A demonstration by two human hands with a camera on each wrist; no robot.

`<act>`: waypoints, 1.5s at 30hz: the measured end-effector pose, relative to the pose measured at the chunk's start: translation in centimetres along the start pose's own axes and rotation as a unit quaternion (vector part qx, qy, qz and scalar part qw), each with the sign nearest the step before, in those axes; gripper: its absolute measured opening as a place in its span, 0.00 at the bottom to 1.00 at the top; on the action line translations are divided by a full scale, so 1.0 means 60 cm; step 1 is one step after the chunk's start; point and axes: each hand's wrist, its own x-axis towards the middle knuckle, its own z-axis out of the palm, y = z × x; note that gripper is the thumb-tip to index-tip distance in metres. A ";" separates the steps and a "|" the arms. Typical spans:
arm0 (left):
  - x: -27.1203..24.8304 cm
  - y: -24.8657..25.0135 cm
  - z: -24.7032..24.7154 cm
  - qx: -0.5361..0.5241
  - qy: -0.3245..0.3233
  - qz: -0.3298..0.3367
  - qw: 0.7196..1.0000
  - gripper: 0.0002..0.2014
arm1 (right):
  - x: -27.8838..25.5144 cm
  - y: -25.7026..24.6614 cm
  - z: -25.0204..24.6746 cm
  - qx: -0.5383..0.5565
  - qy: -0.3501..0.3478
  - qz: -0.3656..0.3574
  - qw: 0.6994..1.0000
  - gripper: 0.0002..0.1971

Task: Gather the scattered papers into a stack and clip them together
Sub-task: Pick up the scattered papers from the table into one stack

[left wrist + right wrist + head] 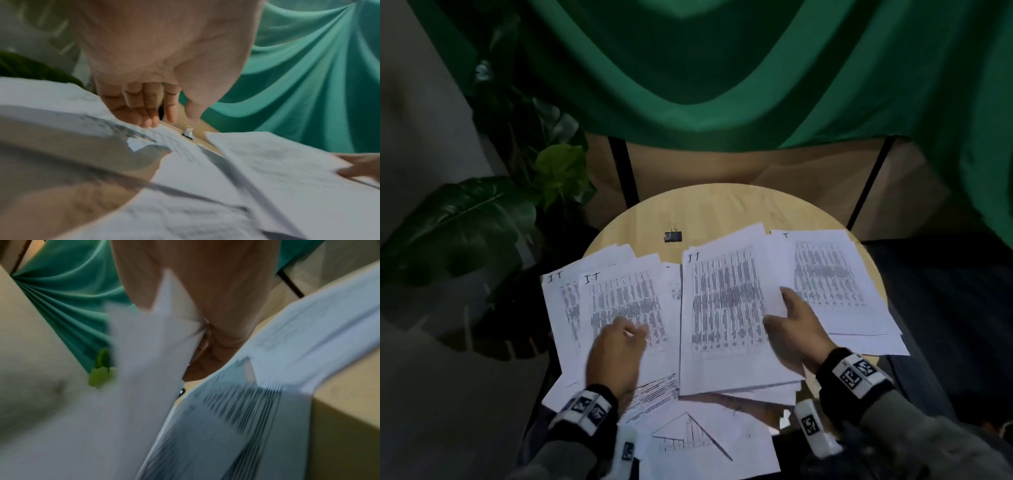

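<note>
Printed papers lie scattered over a round wooden table (pixel 722 209): a left group (pixel 619 294), a thicker middle stack (pixel 722 308), a right group (pixel 832 274), and a sheet with a triangle drawing (pixel 705 442) at the near edge. A black binder clip (pixel 673 235) sits alone on bare wood beyond them, also small in the left wrist view as the binder clip (pixel 189 133). My left hand (pixel 633 329) rests on the left group, its fingertips (pixel 148 125) touching the paper. My right hand (pixel 779 308) grips the middle stack's right edge, paper (pixel 156 337) pinched in it.
A large-leafed plant (pixel 465 222) stands left of the table. Green cloth (pixel 722 85) hangs behind, over black frame legs (pixel 623 171). Several sheets overhang the table's near and right edges.
</note>
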 end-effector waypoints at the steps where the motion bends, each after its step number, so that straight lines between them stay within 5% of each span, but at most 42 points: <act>1: 0.020 -0.015 -0.016 0.036 0.022 -0.024 0.999 0.17 | 0.008 -0.014 -0.024 -0.003 0.008 -0.007 1.000 0.30; 5: 0.098 -0.074 -0.056 0.150 -0.007 -0.149 0.977 0.44 | 0.076 -0.033 -0.143 -0.072 0.060 -0.055 0.994 0.52; 8: 0.118 -0.080 -0.067 0.133 -0.019 -0.169 0.976 0.52 | 0.134 -0.027 -0.222 -0.075 0.101 -0.006 0.992 0.55; 11: 0.118 -0.073 -0.066 0.084 -0.015 -0.177 0.980 0.49 | 0.195 0.003 -0.295 -0.169 0.125 0.062 0.976 0.55; 15: 0.114 -0.064 -0.065 0.037 0.017 -0.178 0.983 0.43 | 0.227 0.054 -0.338 -0.357 0.147 0.095 0.917 0.35; 18: 0.101 -0.063 -0.069 0.010 0.046 -0.152 0.987 0.23 | 0.234 0.075 -0.339 -0.427 0.178 0.098 0.881 0.20; 20: 0.089 -0.060 -0.073 -0.028 0.072 -0.124 0.989 0.08 | 0.238 0.080 -0.342 -0.450 0.186 0.114 0.866 0.21; 25: 0.055 -0.005 -0.110 -0.118 0.152 -0.052 0.980 0.05 | 0.221 0.060 -0.347 -0.497 0.212 0.156 0.827 0.39; 28: 0.033 0.037 -0.124 -0.204 0.151 -0.019 0.967 0.07 | 0.197 0.037 -0.312 -0.494 0.184 0.109 0.843 0.44; 30: 0.018 0.064 -0.119 -0.259 0.120 -0.004 0.958 0.03 | 0.170 0.018 -0.266 -0.433 0.129 0.063 0.890 0.48; 32: 0.004 0.088 -0.105 -0.298 0.080 0.009 0.951 0.02 | 0.129 -0.001 -0.205 -0.287 0.071 0.039 0.955 0.48; 34: -0.015 0.105 -0.080 -0.306 0.022 0.035 0.951 0.02 | 0.083 -0.016 -0.136 -0.143 0.010 0.046 0.989 0.49; 39: -0.048 0.098 0.019 -0.290 -0.115 0.054 0.949 0.03 | 0.008 0.018 -0.021 0.097 -0.100 0.095 0.986 0.37; 43: -0.041 0.062 0.047 -0.264 -0.226 0.032 0.937 0.08 | -0.001 0.095 0.006 0.072 0.006 0.089 0.993 0.51; 45: -0.015 0.047 0.029 -0.166 -0.213 0.070 0.960 0.10 | 0.013 0.155 -0.008 0.088 0.034 0.076 0.993 0.55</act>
